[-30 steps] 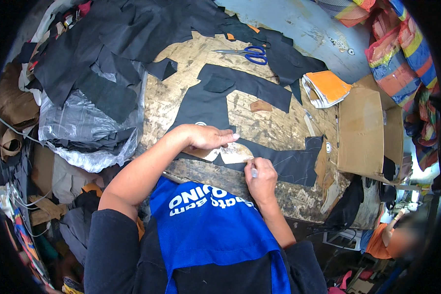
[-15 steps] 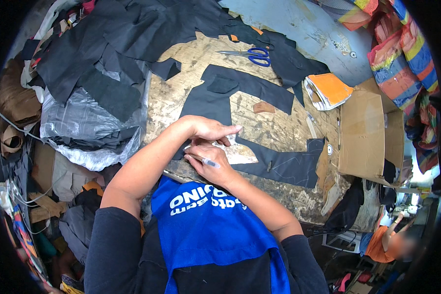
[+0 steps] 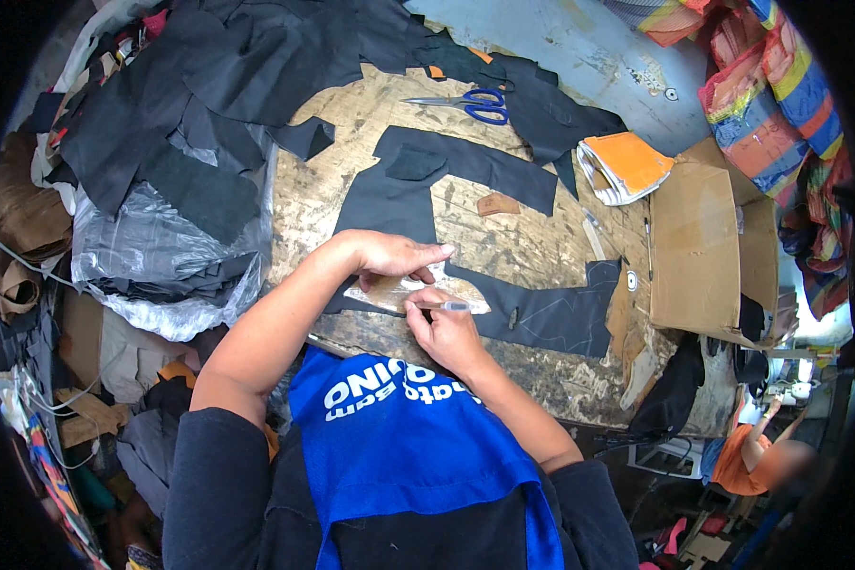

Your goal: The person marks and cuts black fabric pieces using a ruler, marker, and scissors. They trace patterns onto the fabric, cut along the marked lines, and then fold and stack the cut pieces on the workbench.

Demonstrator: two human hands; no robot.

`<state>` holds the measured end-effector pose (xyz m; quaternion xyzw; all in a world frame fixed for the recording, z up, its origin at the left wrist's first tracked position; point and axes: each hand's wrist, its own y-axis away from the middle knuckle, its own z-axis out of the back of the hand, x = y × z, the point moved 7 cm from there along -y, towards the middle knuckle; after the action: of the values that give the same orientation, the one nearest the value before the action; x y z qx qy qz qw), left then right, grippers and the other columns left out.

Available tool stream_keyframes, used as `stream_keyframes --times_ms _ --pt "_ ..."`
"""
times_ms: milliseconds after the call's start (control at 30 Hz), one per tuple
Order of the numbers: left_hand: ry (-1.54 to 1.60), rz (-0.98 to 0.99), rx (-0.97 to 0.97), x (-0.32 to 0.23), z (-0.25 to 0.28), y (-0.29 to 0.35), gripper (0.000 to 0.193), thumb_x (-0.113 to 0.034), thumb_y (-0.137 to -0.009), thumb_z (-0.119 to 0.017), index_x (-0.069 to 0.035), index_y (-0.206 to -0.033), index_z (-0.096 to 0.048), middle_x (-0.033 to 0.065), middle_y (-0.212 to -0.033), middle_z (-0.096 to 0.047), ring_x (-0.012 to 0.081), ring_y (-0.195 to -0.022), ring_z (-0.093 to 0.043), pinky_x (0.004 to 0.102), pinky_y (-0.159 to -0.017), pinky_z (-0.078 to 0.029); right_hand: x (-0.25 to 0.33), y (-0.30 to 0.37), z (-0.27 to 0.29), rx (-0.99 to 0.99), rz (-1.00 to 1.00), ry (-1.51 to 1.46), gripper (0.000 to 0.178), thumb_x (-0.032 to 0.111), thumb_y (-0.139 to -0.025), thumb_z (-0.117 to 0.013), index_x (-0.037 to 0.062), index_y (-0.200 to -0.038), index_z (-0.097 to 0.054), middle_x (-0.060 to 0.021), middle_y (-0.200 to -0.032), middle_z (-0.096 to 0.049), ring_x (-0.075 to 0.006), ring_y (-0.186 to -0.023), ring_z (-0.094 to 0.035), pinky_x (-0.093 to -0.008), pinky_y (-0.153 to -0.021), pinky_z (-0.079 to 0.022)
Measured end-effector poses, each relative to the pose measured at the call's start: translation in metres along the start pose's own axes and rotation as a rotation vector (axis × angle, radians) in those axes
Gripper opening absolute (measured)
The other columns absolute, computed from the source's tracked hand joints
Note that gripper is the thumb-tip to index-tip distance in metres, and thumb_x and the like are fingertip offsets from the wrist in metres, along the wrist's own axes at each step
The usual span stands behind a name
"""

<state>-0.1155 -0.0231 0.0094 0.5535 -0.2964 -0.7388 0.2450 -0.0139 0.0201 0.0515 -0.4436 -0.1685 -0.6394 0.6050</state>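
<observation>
My right hand is closed around a clear-barrelled pen, held over the lower edge of a pale, worn pattern piece. The pattern piece lies on black sheet material that carries faint light lines farther right. Pressing on the pattern piece from above is my left hand, thumb stretched to the right and fingers spread, some partly hidden. Just beyond it lies another part of the black material with a small dark scrap on top. A little brown piece rests on the wooden board.
Blue-handled scissors lie at the far side of the worn board. An orange-covered pad and a cardboard box stand at the right. Black sheets and a plastic-wrapped stack fill the left. Another person is at lower right.
My right hand with the pen has moved right along the pattern piece, from beside the left hand to its lower right edge. My left hand stays pressed in place. The view has shifted slightly.
</observation>
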Motion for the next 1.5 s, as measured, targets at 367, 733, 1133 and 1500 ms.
stream_keyframes --times_ms 367,733,1133,1500 --pt "-0.017 -0.008 0.007 -0.002 0.001 0.001 0.085 -0.074 -0.085 -0.018 -0.01 -0.123 -0.059 0.0147 -0.116 -0.059 0.0192 -0.069 -0.059 0.0293 -0.049 -0.051 -0.011 0.006 0.006 0.025 -0.045 -0.005 0.009 0.008 -0.08 -0.064 -0.0006 -0.083 -0.064 -0.0133 -0.076 -0.065 -0.0262 -0.068 -0.063 -0.0343 -0.063 -0.049" --pt "-0.004 -0.003 -0.008 -0.005 0.002 0.004 0.083 -0.072 -0.087 -0.017 -0.008 -0.122 -0.059 0.012 -0.114 -0.061 0.0207 -0.08 -0.059 0.0284 -0.051 -0.051 -0.018 0.012 0.003 0.073 -0.086 -0.015 0.006 0.01 -0.076 -0.063 0.0043 -0.08 -0.063 -0.0138 -0.075 -0.064 -0.0314 -0.071 -0.063 -0.038 -0.063 -0.05" --pt "-0.002 0.006 0.013 -0.003 0.002 0.001 0.083 -0.072 -0.087 -0.018 -0.008 -0.124 -0.057 0.0085 -0.118 -0.06 0.0197 -0.089 -0.058 0.0296 -0.055 -0.052 -0.011 0.007 0.007 0.004 -0.041 0.083 0.008 0.009 -0.078 -0.063 0.0032 -0.075 -0.059 -0.0137 -0.074 -0.062 -0.031 -0.072 -0.061 -0.0392 -0.065 -0.05" --pt "0.018 0.011 -0.014 -0.003 0.002 0.005 0.083 -0.072 -0.087 -0.02 -0.008 -0.124 -0.057 0.0082 -0.12 -0.06 0.0181 -0.089 -0.058 0.0276 -0.054 -0.05 -0.016 0.021 0.024 -0.001 -0.012 0.044 0.008 0.008 -0.079 -0.065 0.0019 -0.08 -0.06 -0.0132 -0.078 -0.064 -0.03 -0.075 -0.062 -0.0373 -0.067 -0.05"
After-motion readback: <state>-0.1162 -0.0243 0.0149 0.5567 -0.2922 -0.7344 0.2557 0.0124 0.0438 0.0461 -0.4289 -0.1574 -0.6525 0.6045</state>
